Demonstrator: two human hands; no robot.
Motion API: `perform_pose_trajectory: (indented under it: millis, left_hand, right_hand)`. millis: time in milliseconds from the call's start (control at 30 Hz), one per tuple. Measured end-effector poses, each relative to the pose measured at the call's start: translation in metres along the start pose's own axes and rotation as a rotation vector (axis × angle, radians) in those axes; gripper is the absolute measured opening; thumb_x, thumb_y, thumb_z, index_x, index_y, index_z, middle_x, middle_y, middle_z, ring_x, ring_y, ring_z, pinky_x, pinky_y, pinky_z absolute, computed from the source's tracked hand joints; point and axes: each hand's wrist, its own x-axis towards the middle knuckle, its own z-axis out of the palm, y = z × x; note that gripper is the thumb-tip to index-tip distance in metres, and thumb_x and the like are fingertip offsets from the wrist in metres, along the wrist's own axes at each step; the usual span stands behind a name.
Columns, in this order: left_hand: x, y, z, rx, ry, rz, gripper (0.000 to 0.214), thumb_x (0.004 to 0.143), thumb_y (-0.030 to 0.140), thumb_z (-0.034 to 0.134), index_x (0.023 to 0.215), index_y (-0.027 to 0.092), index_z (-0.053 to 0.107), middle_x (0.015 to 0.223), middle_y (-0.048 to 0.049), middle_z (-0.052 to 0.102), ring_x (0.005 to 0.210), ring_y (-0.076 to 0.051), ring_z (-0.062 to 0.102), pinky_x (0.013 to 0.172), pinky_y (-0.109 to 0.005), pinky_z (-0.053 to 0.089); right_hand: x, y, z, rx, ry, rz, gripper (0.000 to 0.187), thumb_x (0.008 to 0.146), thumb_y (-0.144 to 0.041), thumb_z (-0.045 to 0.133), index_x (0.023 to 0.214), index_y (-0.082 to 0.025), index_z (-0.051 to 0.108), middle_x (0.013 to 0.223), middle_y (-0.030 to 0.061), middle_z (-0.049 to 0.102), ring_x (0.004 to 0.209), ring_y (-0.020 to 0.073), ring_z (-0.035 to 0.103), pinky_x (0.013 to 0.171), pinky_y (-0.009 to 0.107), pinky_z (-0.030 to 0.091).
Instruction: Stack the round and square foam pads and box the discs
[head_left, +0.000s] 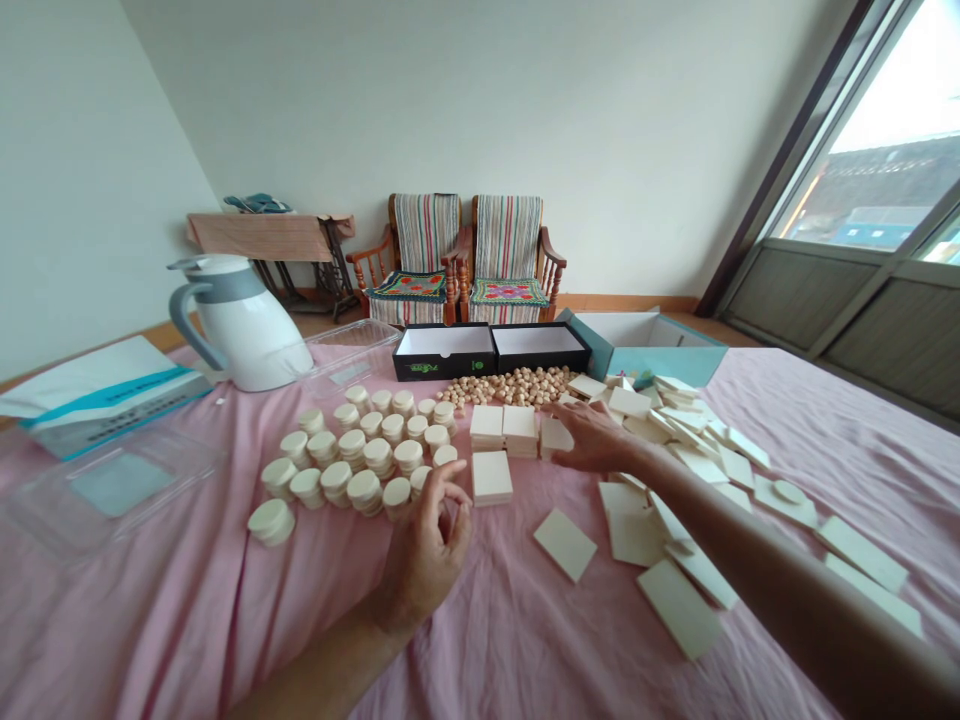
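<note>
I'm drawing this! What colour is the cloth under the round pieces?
The cloth is pink, best seen in the head view.

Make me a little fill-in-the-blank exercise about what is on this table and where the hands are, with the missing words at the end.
1. In this view, the stacked round discs stand to the ____ of the stacked square tiles.
2. The cloth under them is coloured ____.
3. Just beyond the heap of small wooden pieces stand ____ open black boxes.
4. The hand closer to the loose tiles is the person's ____ one.

Missing words: left; pink; two; right.
</note>
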Motion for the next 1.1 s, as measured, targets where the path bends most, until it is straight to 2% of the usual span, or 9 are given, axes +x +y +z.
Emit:
perform_pose_trajectory:
  millis: [267,400,500,600,667,767,967,1100]
  left_hand:
    - [-0.001,-0.001,0.001,0.003,0.005,0.003,0.035,0.088,0.021,0.048,0.123,0.021,0.042,0.083,0.0002,0.063,0.056,-0.01,0.055,0.059,-0.024,0.046]
    - [-0.001,-0.001,0.0,0.001,0.004,-0.004,0.036,0.088,0.022,0.048,0.124,0.021,0.042,0.083,0.0002,0.063,0.055,-0.009,0.054,0.059,-0.023,0.046]
    - [0.0,-0.001,0.0,0.0,0.001,-0.003,0.037,0.088,0.022,0.048,0.124,0.021,0.043,0.084,-0.0003,0.063,0.053,-0.009,0.054,0.058,-0.023,0.046]
    - [0.0,-0.002,0.0,-0.007,0.002,-0.002,0.037,0.088,0.023,0.048,0.124,0.02,0.043,0.083,-0.0007,0.063,0.055,-0.01,0.056,0.059,-0.023,0.046]
    - [0.0,-0.003,0.001,-0.013,0.002,-0.004,0.037,0.088,0.022,0.048,0.124,0.02,0.043,0.084,-0.0008,0.063,0.056,-0.01,0.056,0.06,-0.024,0.047]
    - [-0.001,-0.003,0.002,-0.016,0.0,-0.009,0.037,0.088,0.022,0.048,0.124,0.021,0.042,0.085,-0.0006,0.064,0.057,-0.01,0.057,0.061,-0.024,0.048]
    - [0.0,-0.001,0.0,-0.007,0.002,-0.013,0.037,0.088,0.021,0.049,0.124,0.022,0.043,0.084,0.0008,0.063,0.056,-0.009,0.057,0.061,-0.023,0.047]
    - [0.0,-0.001,-0.001,0.006,0.0,-0.009,0.036,0.088,0.021,0.049,0.124,0.022,0.042,0.083,0.0008,0.063,0.056,-0.009,0.056,0.06,-0.024,0.047]
  right_hand:
    - [0.0,-0.003,0.002,-0.001,-0.051,-0.015,0.07,0.066,-0.029,0.061,0.133,-0.014,0.045,0.122,0.0162,0.061,0.111,0.0301,0.055,0.096,0.041,0.03]
    - [0.002,0.005,-0.011,0.078,-0.067,-0.027,0.076,0.067,-0.034,0.066,0.136,-0.015,0.042,0.131,0.0148,0.055,0.118,0.029,0.051,0.098,0.039,0.033]
    - [0.007,0.019,-0.024,0.05,0.009,0.068,0.06,0.075,-0.034,0.061,0.132,-0.019,0.048,0.127,0.01,0.059,0.113,0.0245,0.055,0.091,0.032,0.04]
    - [0.015,0.03,-0.031,-0.082,0.046,0.19,0.042,0.076,-0.021,0.055,0.118,-0.02,0.058,0.117,0.0097,0.063,0.105,0.0258,0.058,0.086,0.034,0.041]
    - [0.02,0.032,-0.031,-0.123,0.006,0.196,0.038,0.072,-0.019,0.057,0.11,-0.019,0.062,0.114,0.0115,0.063,0.106,0.0284,0.057,0.085,0.036,0.041]
    - [0.026,0.03,-0.027,-0.18,-0.051,0.21,0.034,0.07,-0.026,0.062,0.103,-0.017,0.062,0.111,0.0143,0.063,0.107,0.0314,0.056,0.085,0.04,0.04]
    - [0.037,0.022,-0.02,-0.265,-0.117,0.241,0.043,0.064,-0.028,0.068,0.104,-0.015,0.062,0.111,0.0165,0.063,0.107,0.0334,0.055,0.085,0.044,0.04]
    - [0.04,0.022,-0.014,-0.291,-0.111,0.231,0.039,0.064,-0.028,0.068,0.101,-0.013,0.063,0.11,0.0182,0.063,0.107,0.0349,0.054,0.087,0.046,0.039]
